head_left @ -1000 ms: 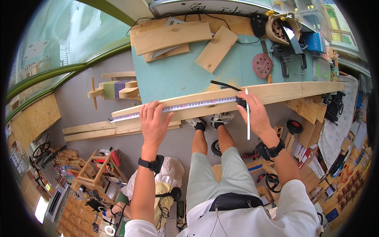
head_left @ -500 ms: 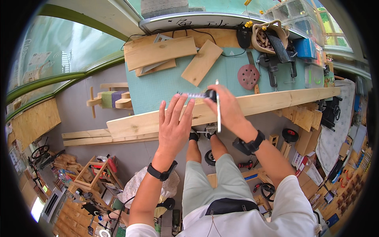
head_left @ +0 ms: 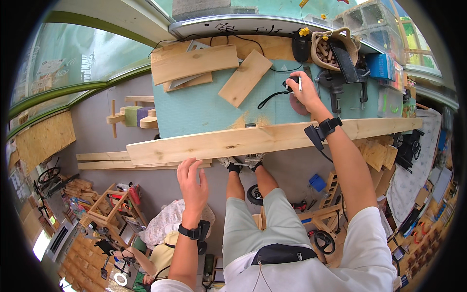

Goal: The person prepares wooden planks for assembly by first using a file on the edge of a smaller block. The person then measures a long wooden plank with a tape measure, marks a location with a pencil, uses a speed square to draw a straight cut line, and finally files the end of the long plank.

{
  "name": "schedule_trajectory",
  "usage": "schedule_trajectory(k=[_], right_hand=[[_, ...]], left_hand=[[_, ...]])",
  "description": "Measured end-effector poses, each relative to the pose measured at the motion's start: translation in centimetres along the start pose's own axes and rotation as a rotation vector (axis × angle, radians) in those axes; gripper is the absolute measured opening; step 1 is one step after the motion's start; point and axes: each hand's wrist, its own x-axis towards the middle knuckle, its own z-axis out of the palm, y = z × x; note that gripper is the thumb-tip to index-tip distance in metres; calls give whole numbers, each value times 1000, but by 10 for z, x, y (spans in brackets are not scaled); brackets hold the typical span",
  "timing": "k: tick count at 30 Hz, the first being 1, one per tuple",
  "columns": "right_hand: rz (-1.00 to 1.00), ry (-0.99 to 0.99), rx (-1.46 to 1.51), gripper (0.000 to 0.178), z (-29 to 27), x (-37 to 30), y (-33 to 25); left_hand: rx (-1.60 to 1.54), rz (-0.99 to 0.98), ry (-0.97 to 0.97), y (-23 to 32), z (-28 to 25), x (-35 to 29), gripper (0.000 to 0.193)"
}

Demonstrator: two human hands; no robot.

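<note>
My right hand (head_left: 308, 96) is over the far right part of the teal bench top, closed round a black tape measure (head_left: 292, 83) with a dangling black strap (head_left: 271, 99). A slim white pen-like stick (head_left: 299, 84) is held in the same hand. Underneath it lies a round maroon sanding disc (head_left: 296, 106), partly covered. My left hand (head_left: 192, 184) holds nothing; its fingers are stretched out just on the near side of the long pale board (head_left: 204, 145). That board runs across the front of the bench, and a knot shows near its middle.
Several short boards (head_left: 245, 78) lie at the back left of the bench (head_left: 189, 114). A basket of wooden pegs (head_left: 325, 52), dark clamps (head_left: 334, 90) and a blue bin (head_left: 380, 67) stand at the right. Another person's arm (head_left: 141, 260) shows at lower left.
My right hand has moved away and to the right with the tape measure and white stick; the tape blade no longer shows. My left hand has drawn back off the board towards me.
</note>
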Motion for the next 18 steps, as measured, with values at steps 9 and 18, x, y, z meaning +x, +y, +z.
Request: schedule_trajectory(k=[9,18], right_hand=[[-31,68,-154,45,-34,0,7],[-122,95,-112,33,-176,-75,56]], left_hand=[[-62,-59,-3,16,10,-4,27],[-75,-146,-11,0,13,-12,36]])
